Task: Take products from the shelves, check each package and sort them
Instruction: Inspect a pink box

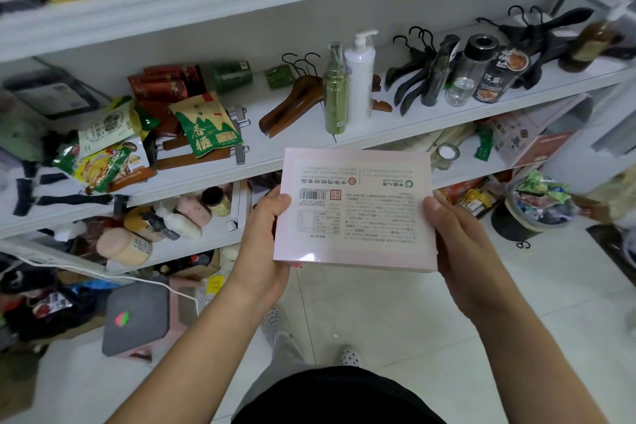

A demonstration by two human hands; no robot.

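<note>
A flat pale pink box (358,210) is held up in front of the white shelves (309,144), its printed back with a barcode and upside-down text facing me. My left hand (265,244) grips its left edge, thumb on the printed face near the barcode. My right hand (457,244) grips the right edge, thumb on top, fingers hidden beneath the box.
The middle shelf holds snack bags (203,124), red boxes (165,86), wooden hangers (292,100), a green bottle (335,93), a white pump bottle (359,79) and black hangers (413,76). Lower shelves hold bottles and packets. A grey-topped stool (137,320) stands on the tiled floor, left.
</note>
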